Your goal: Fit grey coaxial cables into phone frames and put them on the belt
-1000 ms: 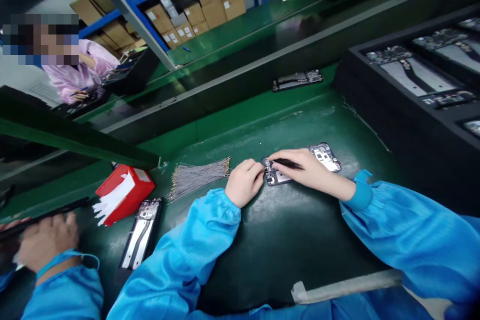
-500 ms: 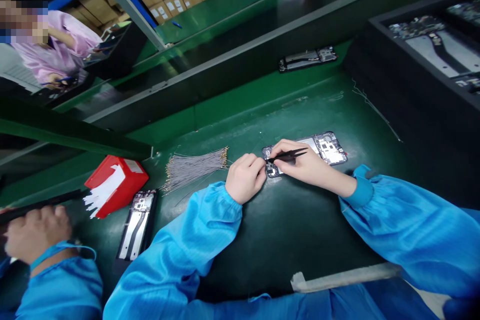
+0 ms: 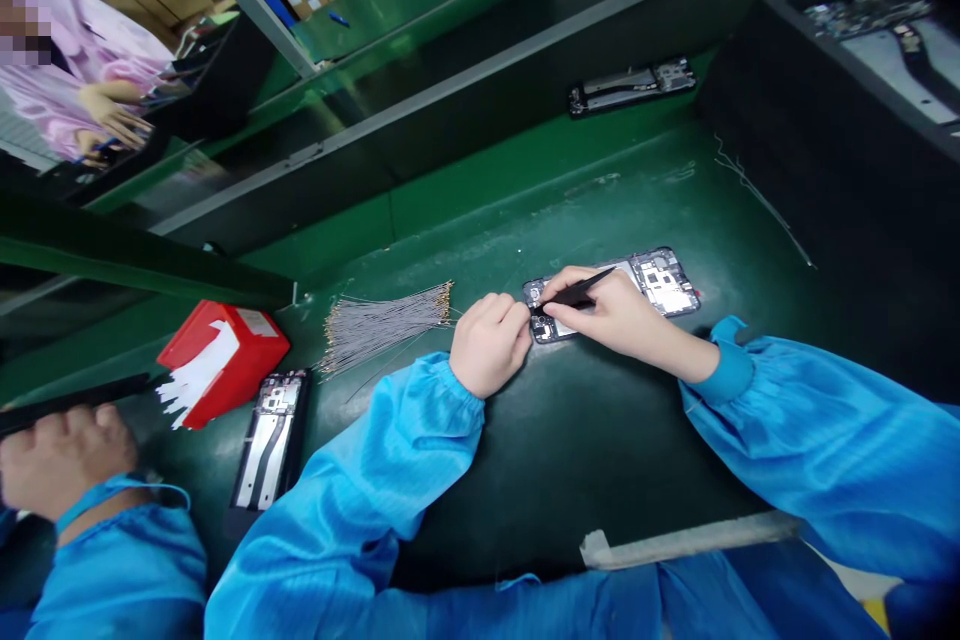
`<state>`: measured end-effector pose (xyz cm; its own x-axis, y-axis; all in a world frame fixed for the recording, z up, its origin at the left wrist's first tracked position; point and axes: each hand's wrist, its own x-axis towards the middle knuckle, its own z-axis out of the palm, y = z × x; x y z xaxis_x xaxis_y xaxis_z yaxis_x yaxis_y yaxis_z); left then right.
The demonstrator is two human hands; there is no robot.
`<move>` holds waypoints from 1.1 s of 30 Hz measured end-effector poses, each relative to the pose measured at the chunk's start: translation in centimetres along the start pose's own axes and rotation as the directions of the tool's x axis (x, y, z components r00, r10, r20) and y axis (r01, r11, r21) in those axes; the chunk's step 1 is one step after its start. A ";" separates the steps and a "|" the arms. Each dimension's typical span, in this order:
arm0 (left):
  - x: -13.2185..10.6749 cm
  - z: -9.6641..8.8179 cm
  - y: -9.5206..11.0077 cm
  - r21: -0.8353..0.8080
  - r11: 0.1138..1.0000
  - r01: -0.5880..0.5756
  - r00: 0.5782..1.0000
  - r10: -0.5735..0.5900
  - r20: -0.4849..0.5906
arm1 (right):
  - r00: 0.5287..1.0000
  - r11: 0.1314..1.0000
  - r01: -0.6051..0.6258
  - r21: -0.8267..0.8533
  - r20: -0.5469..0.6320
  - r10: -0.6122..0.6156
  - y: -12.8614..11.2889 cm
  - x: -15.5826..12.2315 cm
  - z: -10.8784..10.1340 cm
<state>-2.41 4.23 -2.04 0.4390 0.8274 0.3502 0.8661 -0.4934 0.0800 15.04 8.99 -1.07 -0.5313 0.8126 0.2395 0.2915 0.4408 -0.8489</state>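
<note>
An opened phone (image 3: pixel 664 282) lies on the green bench, its circuit boards facing up. My right hand (image 3: pixel 619 312) rests over the phone's left half, closed around black tweezers (image 3: pixel 576 294) whose tip points at the phone's left end. There, my left hand (image 3: pixel 489 342) is pinched shut against the phone's edge, close to the tweezer tip; what its fingers hold is hidden. Left of that hand lies a bundle of thin grey cables (image 3: pixel 386 328) with gold-coloured ends, and a thin strand or two shows between bundle and hand.
A red box of white strips (image 3: pixel 259 352) and another opened phone (image 3: pixel 266 445) lie to the left, near a co-worker's hand (image 3: pixel 71 455). One more opened phone (image 3: pixel 634 87) lies at the back. A black bin (image 3: pixel 817 170) holding phone parts stands right, beside loose wires (image 3: pixel 765 200).
The view has shifted slightly. Both my hands stay at the phone's left end, and the tweezers have turned a little in my right hand. Across the bench, the person in pink has moved their hands.
</note>
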 end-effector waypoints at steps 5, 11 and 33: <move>0.0 0.0 0.1 0.017 1.000 -0.022 1.000 0.022 -0.002 | 1.000 1.000 -0.004 0.006 0.004 0.004 -0.2 -0.1 0.0; -0.1 0.0 0.0 0.003 1.000 -0.031 0.999 0.031 0.010 | 1.000 1.000 -0.012 0.011 0.011 0.012 0.0 -0.1 0.0; -0.2 -1.0 -0.6 -0.032 0.999 0.026 0.990 -0.021 0.143 | 0.966 0.958 0.251 -0.140 0.094 -0.240 -0.3 -0.7 -0.1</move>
<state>-3.23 4.11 -1.26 0.4503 0.8675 0.2115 0.8692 -0.4801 0.1186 15.39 8.36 -0.92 -0.6583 0.6435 0.3906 0.2567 0.6797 -0.6871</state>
